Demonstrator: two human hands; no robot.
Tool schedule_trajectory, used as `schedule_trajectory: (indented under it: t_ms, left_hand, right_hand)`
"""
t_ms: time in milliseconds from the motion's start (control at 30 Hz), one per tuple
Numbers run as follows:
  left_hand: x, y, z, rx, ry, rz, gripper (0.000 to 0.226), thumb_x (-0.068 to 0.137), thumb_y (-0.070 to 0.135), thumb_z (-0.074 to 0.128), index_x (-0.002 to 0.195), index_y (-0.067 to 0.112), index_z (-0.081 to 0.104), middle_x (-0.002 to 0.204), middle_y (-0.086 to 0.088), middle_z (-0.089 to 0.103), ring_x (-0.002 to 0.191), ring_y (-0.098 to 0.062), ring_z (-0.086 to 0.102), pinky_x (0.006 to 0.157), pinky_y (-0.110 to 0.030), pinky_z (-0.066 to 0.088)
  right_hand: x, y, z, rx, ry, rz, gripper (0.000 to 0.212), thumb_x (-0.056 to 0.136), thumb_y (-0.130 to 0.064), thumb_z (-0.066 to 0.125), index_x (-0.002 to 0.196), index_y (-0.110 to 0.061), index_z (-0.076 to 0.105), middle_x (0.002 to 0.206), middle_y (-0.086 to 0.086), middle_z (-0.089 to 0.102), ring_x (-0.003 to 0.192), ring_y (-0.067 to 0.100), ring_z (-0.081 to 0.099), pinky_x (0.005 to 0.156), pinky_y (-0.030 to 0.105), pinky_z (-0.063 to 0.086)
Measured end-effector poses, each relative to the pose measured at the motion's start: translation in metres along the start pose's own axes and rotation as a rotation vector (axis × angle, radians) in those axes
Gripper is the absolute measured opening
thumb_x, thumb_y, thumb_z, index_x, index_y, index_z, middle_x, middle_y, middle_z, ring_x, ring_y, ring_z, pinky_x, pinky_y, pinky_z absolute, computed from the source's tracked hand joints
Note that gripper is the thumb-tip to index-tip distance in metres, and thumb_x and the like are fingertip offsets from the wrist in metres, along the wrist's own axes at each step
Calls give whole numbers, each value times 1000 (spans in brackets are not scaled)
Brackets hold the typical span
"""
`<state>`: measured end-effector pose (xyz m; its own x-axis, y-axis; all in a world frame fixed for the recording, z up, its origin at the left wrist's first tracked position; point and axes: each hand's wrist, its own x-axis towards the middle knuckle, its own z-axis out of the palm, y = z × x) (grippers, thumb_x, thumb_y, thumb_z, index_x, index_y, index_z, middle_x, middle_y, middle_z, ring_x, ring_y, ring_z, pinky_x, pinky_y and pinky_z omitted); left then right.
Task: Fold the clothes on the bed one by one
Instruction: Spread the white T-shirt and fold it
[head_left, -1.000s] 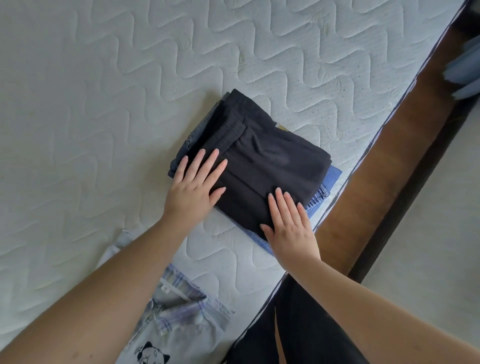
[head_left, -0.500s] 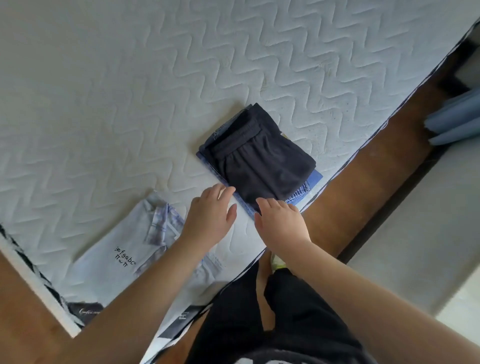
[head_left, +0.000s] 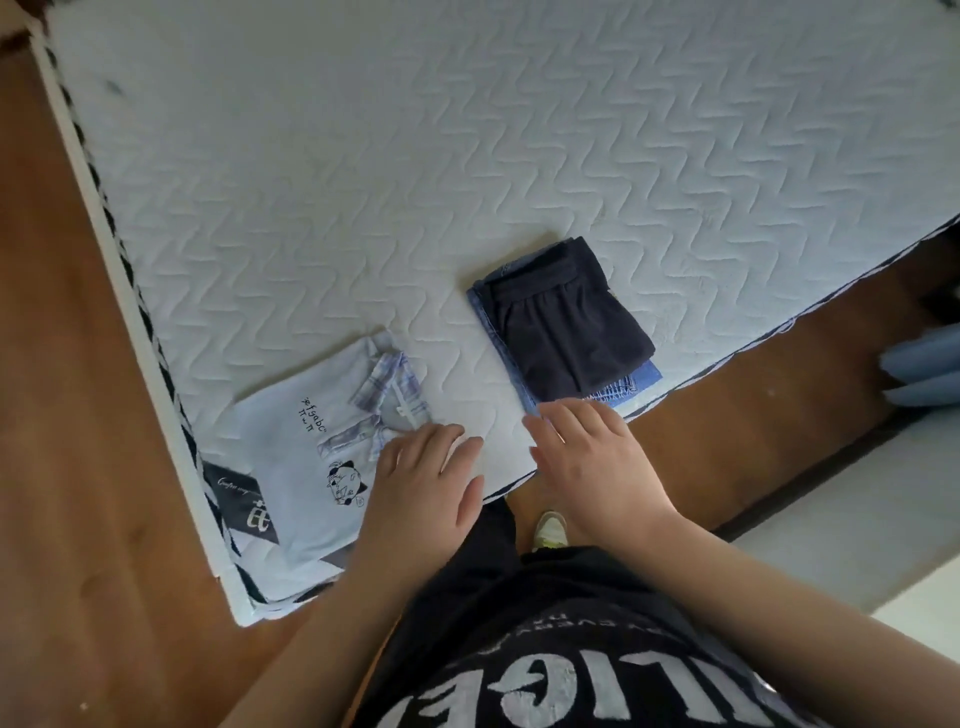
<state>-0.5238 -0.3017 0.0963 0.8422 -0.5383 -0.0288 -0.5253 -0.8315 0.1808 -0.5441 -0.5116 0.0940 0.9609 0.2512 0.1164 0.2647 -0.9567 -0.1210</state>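
The far and middle mattress (head_left: 467, 156) lies bare, giving wide room to reach. Near the front edge two obstacles sit apart: the folded stack (head_left: 566, 332) on the right and the pale shirt (head_left: 311, 457) on the left corner. Between them runs a bare strip, where both hands (head_left: 426, 483) (head_left: 592, 457) hover with fingers loose.

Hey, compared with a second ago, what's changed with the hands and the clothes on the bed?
Both hands have come off the folded black garment. They pulled back toward the person and shifted left. The left hand now sits over the edge of the light blue shirt, fingers relaxed, and the right hand is at the stack's near corner, holding nothing. The black garment stayed on the blue jeans, and the stack did not move on the mattress.
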Motion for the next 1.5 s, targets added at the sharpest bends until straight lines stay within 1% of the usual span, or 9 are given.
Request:
schedule_trajectory:
  t_ms: [233,433,567,700,867,1000,1200,1333,1500]
  left_hand:
    - [-71,-8,-53,111,136,-222,37,86,30,52,120,17,61,121,-7,62,114,-29,56,95,-42,39]
    - [-140,-34,-65,199,-6,-513,56,91,47,38,134,17,58,142,-13,53,134,-35,45,111,-52,25]
    - [-191,-53,-71,188,42,-653,54,92,45,38,133,16,58,141,-14,53,134,-36,45,114,-48,19]
    - [-257,-79,-75,192,55,-779,51,95,43,38,136,17,55,142,-14,50,136,-36,41,114,-52,24]
    - [-334,-116,-83,133,71,-975,53,98,45,33,142,17,44,142,-12,49,134,-35,42,111,-54,35]
    - [-387,-136,-92,160,74,-1060,54,96,48,39,143,21,43,141,-7,50,136,-31,41,115,-49,30]
    - [-438,-157,-103,200,67,-1135,54,94,52,42,140,24,48,142,-2,51,137,-26,37,119,-41,9]
    - [-447,-167,-108,202,74,-1238,56,94,59,39,141,28,48,148,-5,45,144,-31,31,119,-49,13]
    - [-454,-175,-119,214,112,-1298,53,96,51,37,139,22,51,144,-8,50,140,-30,37,118,-49,24]
  right_hand:
    - [15,-58,-28,92,23,-201,34,89,-27,47,112,-10,66,118,10,65,109,31,62,92,43,50]
    - [27,-120,-35,80,-115,-340,54,92,-44,40,127,-12,63,131,13,62,119,32,59,103,46,44]
    - [33,-176,-29,90,-113,-481,54,95,-43,38,132,-12,60,138,15,57,125,33,56,109,48,40]
    - [46,-244,-28,98,-84,-540,53,95,-42,38,130,-10,62,138,16,57,123,35,57,102,51,46]
    - [49,-337,-15,91,-126,-653,54,96,-43,34,130,-11,61,137,16,56,123,35,56,102,50,44]
    - [53,-392,-10,110,-109,-732,52,96,-42,36,133,-12,58,138,15,54,124,33,52,104,47,41]
    - [51,-447,-7,113,-193,-837,58,96,-50,34,136,-14,56,141,12,52,131,33,48,108,50,39]
    - [63,-470,-4,118,-224,-939,56,97,-49,35,138,-15,53,143,11,50,133,33,45,109,49,37]
    - [94,-500,-4,106,-232,-1027,56,99,-46,30,138,-12,52,142,12,49,130,32,46,108,47,38]
